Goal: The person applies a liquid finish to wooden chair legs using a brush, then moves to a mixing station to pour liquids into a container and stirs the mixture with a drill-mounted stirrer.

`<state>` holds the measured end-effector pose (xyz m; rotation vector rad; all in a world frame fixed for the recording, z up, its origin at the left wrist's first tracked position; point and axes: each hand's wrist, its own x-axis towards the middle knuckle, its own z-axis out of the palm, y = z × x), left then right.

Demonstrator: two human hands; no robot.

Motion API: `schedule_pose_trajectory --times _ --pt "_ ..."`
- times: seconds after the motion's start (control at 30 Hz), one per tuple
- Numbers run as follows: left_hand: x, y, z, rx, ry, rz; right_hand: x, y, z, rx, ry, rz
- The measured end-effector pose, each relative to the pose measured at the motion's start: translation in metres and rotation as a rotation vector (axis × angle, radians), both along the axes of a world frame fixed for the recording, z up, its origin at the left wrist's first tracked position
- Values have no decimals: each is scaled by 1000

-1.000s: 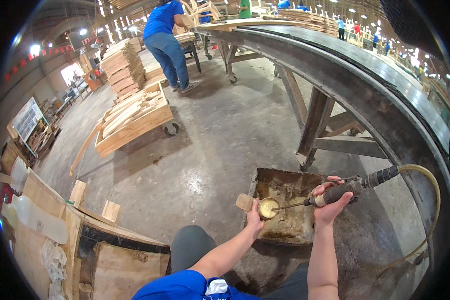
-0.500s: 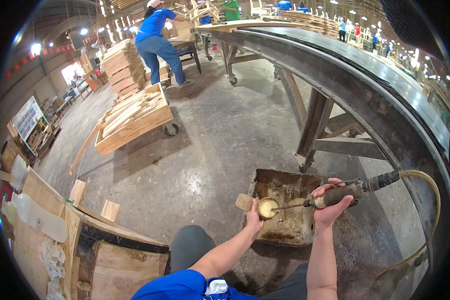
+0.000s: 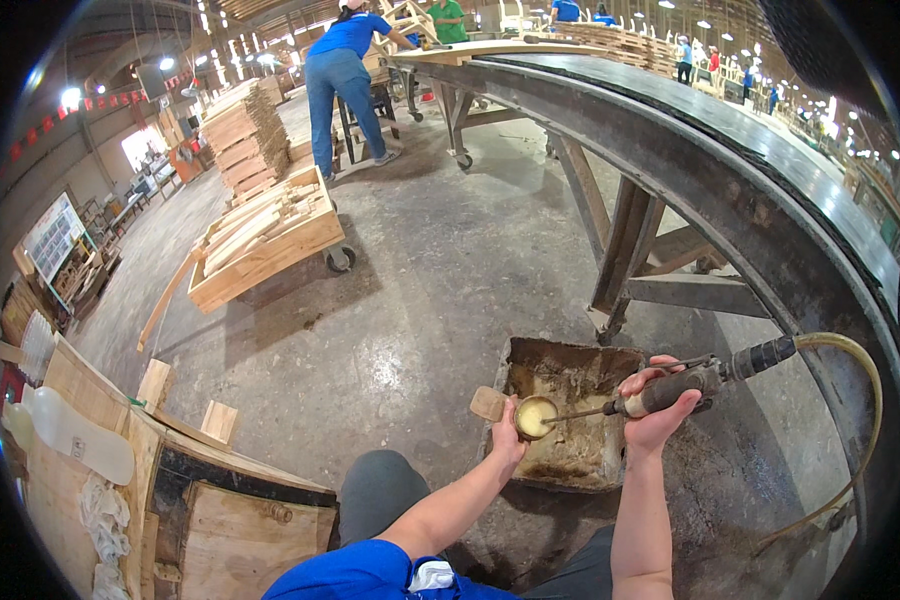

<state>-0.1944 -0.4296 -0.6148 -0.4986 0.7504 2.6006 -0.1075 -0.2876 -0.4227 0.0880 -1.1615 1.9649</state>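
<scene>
My left hand (image 3: 509,432) is closed round a small round cup (image 3: 536,417) with pale yellow liquid in it. A wooden block (image 3: 487,403) sticks out beside the cup, on the left; whether it is the cup's handle I cannot tell. In my right hand (image 3: 660,405) is a dark air-powered tool (image 3: 675,388), fingers wrapped round its body. Its long thin shaft (image 3: 580,413) points left, with the tip in the liquid. Below both hands a grimy, crusted rectangular tub (image 3: 570,465) rests on the floor.
From the tool a yellowish hose (image 3: 878,400) loops down on the right, near a long metal-framed table (image 3: 670,150). A wooden cabinet (image 3: 235,540) with a white plastic bottle (image 3: 80,435) stands at left. Farther off are a wheeled crate (image 3: 270,250) of wood pieces and a person in blue (image 3: 350,70).
The person in blue at the back has shifted right and leans farther over the work. My hands, the cup and the tool stay almost where they were.
</scene>
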Motion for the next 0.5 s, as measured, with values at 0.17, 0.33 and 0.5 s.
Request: schedule_pose_trajectory --times 0.17,0.33,0.5 --pt "1 -1 0 10 21 0 1 -4 3 12 -24 -2" --pt "1 -1 0 -25 30 -7 1 -5 3 2 -23 1" --pt "0 -3 -2 -15 43 -37 1 -6 3 -2 -32 -15"
